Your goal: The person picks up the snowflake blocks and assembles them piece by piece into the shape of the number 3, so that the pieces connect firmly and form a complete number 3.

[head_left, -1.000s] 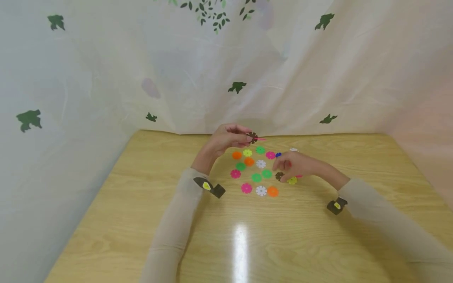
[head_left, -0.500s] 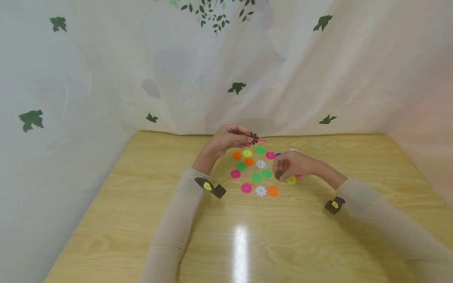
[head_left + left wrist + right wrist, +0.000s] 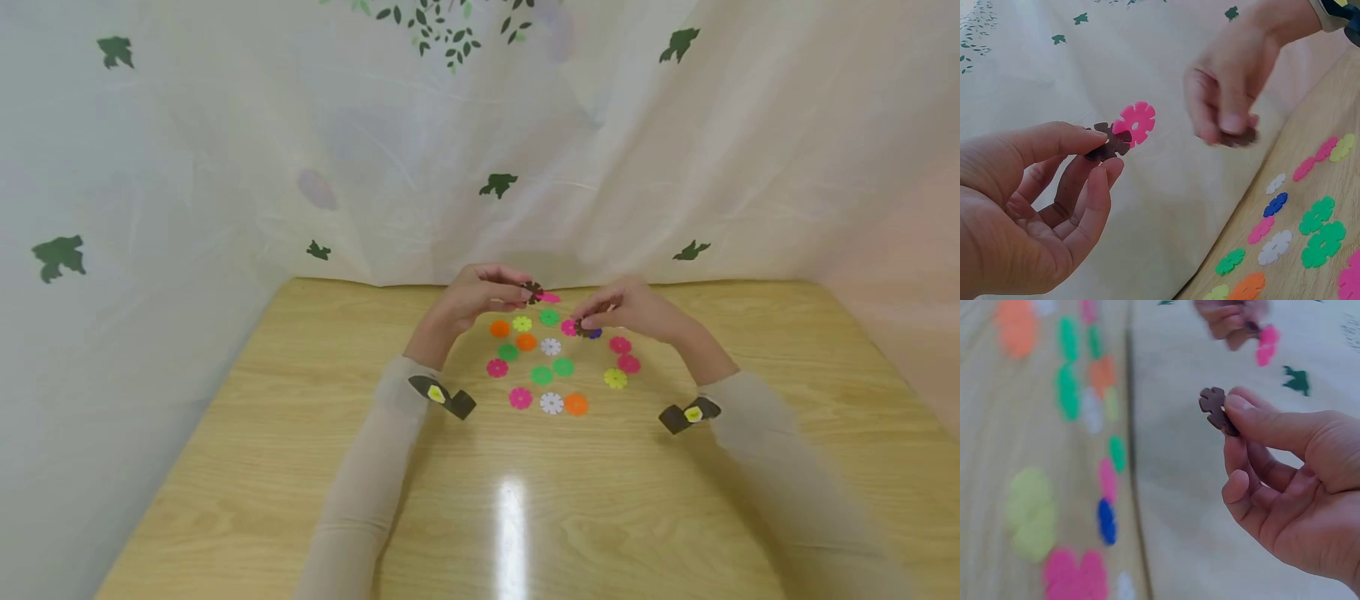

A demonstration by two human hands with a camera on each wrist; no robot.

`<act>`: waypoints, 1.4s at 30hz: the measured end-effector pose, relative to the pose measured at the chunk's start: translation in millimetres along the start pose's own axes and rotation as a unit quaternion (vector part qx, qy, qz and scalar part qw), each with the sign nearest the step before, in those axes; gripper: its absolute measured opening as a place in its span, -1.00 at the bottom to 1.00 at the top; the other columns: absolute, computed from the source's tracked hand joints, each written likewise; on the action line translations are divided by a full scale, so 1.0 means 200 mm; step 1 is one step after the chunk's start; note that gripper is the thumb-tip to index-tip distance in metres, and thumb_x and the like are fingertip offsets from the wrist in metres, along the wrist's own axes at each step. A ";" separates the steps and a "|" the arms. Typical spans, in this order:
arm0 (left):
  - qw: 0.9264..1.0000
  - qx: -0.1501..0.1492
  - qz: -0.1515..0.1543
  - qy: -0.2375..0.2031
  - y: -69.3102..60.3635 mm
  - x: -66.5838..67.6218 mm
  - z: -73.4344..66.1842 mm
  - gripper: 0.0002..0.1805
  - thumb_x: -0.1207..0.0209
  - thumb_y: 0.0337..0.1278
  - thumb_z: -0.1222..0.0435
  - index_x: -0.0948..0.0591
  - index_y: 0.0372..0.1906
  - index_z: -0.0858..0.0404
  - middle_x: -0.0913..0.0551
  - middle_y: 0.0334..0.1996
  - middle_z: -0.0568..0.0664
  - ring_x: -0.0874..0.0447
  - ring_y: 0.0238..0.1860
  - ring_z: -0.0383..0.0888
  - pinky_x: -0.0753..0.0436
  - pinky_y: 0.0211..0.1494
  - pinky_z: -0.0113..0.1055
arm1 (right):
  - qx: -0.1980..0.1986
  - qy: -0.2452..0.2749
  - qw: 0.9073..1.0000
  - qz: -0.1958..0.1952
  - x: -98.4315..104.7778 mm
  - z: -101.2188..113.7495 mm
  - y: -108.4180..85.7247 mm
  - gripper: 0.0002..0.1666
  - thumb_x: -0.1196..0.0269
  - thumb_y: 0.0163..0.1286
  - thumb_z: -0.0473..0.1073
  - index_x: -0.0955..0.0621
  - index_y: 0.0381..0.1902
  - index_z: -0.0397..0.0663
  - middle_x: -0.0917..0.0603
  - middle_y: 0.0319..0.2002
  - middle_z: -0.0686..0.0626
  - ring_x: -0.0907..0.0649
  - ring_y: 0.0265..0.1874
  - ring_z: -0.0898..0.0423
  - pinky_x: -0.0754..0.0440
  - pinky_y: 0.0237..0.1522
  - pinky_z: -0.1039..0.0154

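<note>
My left hand (image 3: 480,297) pinches a brown notched plastic disc (image 3: 1112,146) between thumb and fingertips, above the far edge of the table. A pink notched disc (image 3: 1139,121) is slotted onto it and sticks out at an angle. Another brown notched disc (image 3: 1213,407) is pinched between thumb and forefinger of my right hand (image 3: 637,312), lifted off the table and apart from the joined pair. The right hand's outline is blurred in the left wrist view. Below it in the head view, a blue disc (image 3: 595,333) is partly covered.
Several loose discs lie on the wooden table (image 3: 450,500): green (image 3: 542,375), orange (image 3: 576,405), white (image 3: 551,403), yellow (image 3: 615,379) and pink (image 3: 521,398). A pale curtain (image 3: 420,167) hangs right behind the table's back edge.
My right hand has picked up the brown disc from the table's right side and carried it up and left towards the left hand. The left hand has hardly moved.
</note>
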State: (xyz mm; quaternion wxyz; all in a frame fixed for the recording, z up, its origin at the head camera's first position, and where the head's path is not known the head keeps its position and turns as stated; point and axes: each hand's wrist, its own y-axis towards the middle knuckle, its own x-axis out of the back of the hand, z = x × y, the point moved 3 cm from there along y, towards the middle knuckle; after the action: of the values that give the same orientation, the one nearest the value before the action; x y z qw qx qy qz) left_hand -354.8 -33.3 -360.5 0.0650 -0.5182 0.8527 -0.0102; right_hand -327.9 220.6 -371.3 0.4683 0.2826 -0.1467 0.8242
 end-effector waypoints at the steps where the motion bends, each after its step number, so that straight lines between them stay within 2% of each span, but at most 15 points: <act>1: 1.000 -0.001 0.001 0.000 0.00 0.00 0.00 -0.80 -0.25 0.23 0.53 -0.76 -0.30 0.17 -0.79 -0.39 -0.11 -0.77 -0.39 -0.20 -0.79 -0.09 -0.29 | -0.003 0.012 1.000 -0.022 0.01 0.03 0.01 -0.73 -0.36 0.39 -0.24 -0.75 0.00 -0.24 -0.82 -0.14 -0.15 -0.77 -0.25 0.14 -0.75 -0.15 0.26; 3: 1.000 -0.003 0.003 -0.002 0.00 0.01 0.00 -0.78 -0.24 0.24 0.53 -0.76 -0.32 0.15 -0.79 -0.40 -0.11 -0.77 -0.39 -0.20 -0.79 -0.12 -0.31 | -0.013 0.027 0.997 -0.070 0.04 0.07 0.02 -0.71 -0.35 0.41 -0.18 -0.75 0.04 -0.16 -0.81 -0.13 -0.06 -0.74 -0.24 0.14 -0.71 -0.18 0.33; 6: 1.000 -0.007 0.007 -0.009 0.00 0.01 0.00 -0.74 -0.23 0.24 0.55 -0.75 -0.36 0.13 -0.79 -0.40 -0.10 -0.78 -0.39 -0.20 -0.77 -0.22 -0.40 | -0.018 0.047 0.990 -0.132 0.06 0.13 0.04 -0.70 -0.34 0.43 -0.17 -0.75 0.05 -0.15 -0.79 -0.18 0.11 -0.69 -0.25 0.07 -0.67 -0.27 0.30; 10: 1.000 -0.009 0.005 -0.009 0.01 0.02 0.00 -0.74 -0.23 0.24 0.55 -0.74 -0.36 0.12 -0.79 -0.40 -0.09 -0.79 -0.38 -0.19 -0.79 -0.15 -0.33 | -0.004 0.101 0.981 -0.168 0.05 0.16 0.05 -0.73 -0.33 0.43 -0.22 -0.72 0.01 -0.25 -0.78 -0.24 0.20 -0.70 -0.27 0.10 -0.70 -0.28 0.33; 12: 1.000 -0.011 0.001 -0.009 0.01 0.03 0.00 -0.75 -0.23 0.24 0.55 -0.74 -0.34 0.13 -0.79 -0.40 -0.09 -0.79 -0.38 -0.18 -0.80 -0.12 -0.30 | 0.005 0.133 0.976 -0.171 0.03 0.17 0.06 -0.77 -0.34 0.42 -0.24 -0.71 -0.03 -0.26 -0.78 -0.28 0.18 -0.72 -0.30 0.15 -0.74 -0.26 0.31; 20: 1.000 -0.016 -0.006 -0.021 0.01 0.04 0.00 -0.77 -0.20 0.25 0.57 -0.72 -0.28 0.18 -0.77 -0.34 -0.05 -0.80 -0.36 -0.16 -0.80 -0.05 -0.21 | 0.043 0.264 0.951 -0.157 0.01 0.16 0.06 -0.92 -0.35 0.35 -0.40 -0.66 -0.21 -0.24 -0.79 -0.36 0.03 -0.78 -0.39 0.09 -0.79 -0.21 0.22; 24: 0.999 -0.023 -0.012 -0.033 0.01 0.05 0.00 -0.74 -0.19 0.25 0.58 -0.72 -0.31 0.15 -0.76 -0.33 -0.03 -0.80 -0.38 -0.16 -0.80 -0.10 -0.25 | 0.036 0.284 0.945 -0.159 0.01 0.16 0.06 -0.91 -0.35 0.34 -0.41 -0.63 -0.24 -0.24 -0.79 -0.38 0.01 -0.78 -0.40 0.15 -0.80 -0.19 0.25; 29: 0.998 -0.026 -0.015 -0.051 0.01 0.06 0.00 -0.74 -0.19 0.24 0.58 -0.72 -0.32 0.15 -0.76 -0.32 -0.03 -0.79 -0.39 -0.17 -0.78 -0.23 -0.39 | 0.026 0.299 0.942 -0.152 0.00 0.17 0.07 -0.88 -0.35 0.33 -0.42 -0.59 -0.24 -0.32 -0.81 -0.37 -0.02 -0.81 -0.38 0.13 -0.80 -0.16 0.23; 39: 0.998 -0.028 -0.014 -0.061 0.01 0.05 0.00 -0.75 -0.20 0.23 0.59 -0.71 -0.32 0.17 -0.76 -0.31 0.01 -0.80 -0.39 -0.16 -0.79 -0.21 -0.36 | 0.039 0.331 0.929 -0.159 -0.02 0.17 0.08 -0.91 -0.28 0.36 -0.50 -0.56 -0.22 -0.41 -0.82 -0.34 -0.06 -0.83 -0.34 0.08 -0.79 -0.18 0.24; 42: 0.998 -0.027 -0.015 -0.056 0.01 0.04 0.00 -0.76 -0.21 0.23 0.59 -0.71 -0.31 0.19 -0.76 -0.22 0.14 -0.80 -0.36 -0.12 -0.79 -0.20 -0.36 | 0.040 0.337 0.927 -0.159 -0.03 0.17 0.09 -0.92 -0.28 0.36 -0.49 -0.57 -0.24 -0.35 -0.81 -0.34 -0.06 -0.83 -0.34 0.08 -0.79 -0.17 0.24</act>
State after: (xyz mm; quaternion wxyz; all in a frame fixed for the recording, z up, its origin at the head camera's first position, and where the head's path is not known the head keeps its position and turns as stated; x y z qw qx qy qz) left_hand -359.8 -40.7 -361.2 0.0984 -0.5325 0.8397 0.0402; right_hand -329.0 190.5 -347.8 0.6033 0.0260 0.1002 0.7908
